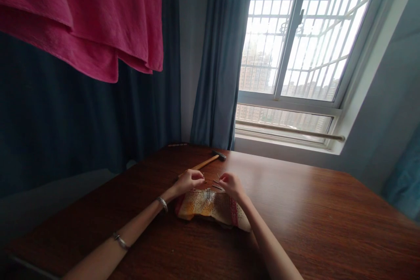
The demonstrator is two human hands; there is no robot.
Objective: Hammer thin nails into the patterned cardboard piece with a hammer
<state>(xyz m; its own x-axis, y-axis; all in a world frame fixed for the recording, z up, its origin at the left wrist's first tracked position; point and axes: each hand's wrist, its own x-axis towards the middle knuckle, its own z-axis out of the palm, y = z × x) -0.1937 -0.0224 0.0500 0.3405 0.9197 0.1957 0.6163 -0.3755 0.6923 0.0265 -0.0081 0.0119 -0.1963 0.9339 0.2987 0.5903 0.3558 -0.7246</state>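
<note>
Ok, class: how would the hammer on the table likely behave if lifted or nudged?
The hammer would likely feel head-heavy: its dark, metal-looking head sits at one end of a slim handle. The straight, wooden-looking handle should stay stiff. Nudged, it might swivel rather than roll, given the blocky head.

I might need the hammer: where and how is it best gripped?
Probably by the exposed middle of its wooden handle, coming from above on the near-left side: the hammer lies on the table, handle slanting toward the left hand, head at the far end.
</note>
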